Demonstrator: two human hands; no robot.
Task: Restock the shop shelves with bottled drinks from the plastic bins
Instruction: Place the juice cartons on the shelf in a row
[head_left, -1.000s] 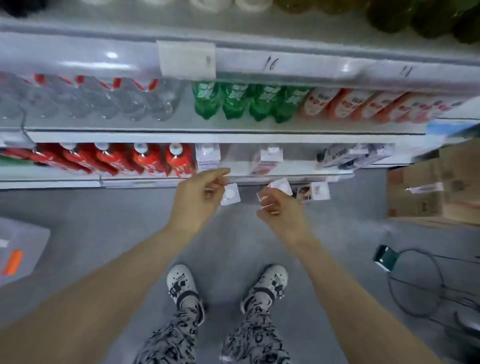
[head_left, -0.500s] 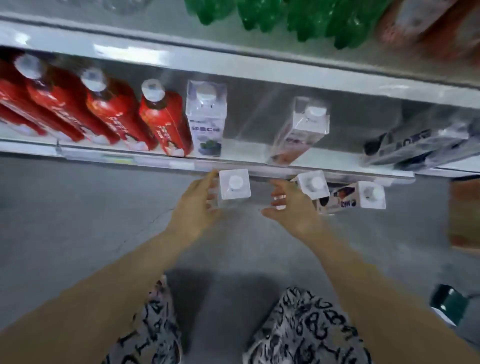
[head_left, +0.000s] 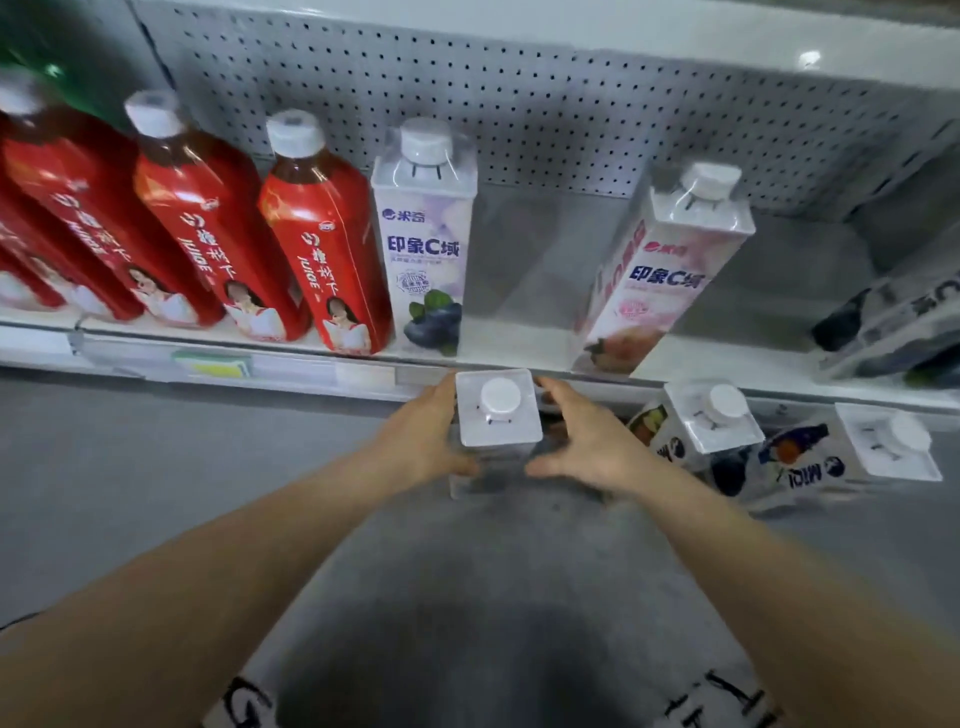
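Observation:
A clear square bottle (head_left: 496, 415) with a white cap stands upright below the front edge of the lowest shelf (head_left: 519, 345). My left hand (head_left: 421, 441) grips its left side, thumb low on the near face. My right hand (head_left: 587, 447) is at its right side with fingers spread and straight; I cannot tell whether it touches. On the shelf just above, a blueberry-label square bottle (head_left: 423, 234) stands upright and a pink-label one (head_left: 665, 270) leans left, with a gap between them.
Red juice bottles (head_left: 317, 234) fill the shelf to the left. Two more square bottles (head_left: 706, 415) (head_left: 888, 441) stand on the grey floor to the right. Dark-labelled packs (head_left: 883, 322) lie at the shelf's right end. A pegboard back panel (head_left: 519, 114) closes the shelf.
My view has dropped and closed in on the lowest shelf. Both hands have come in around the square bottle, the left taking hold of its side.

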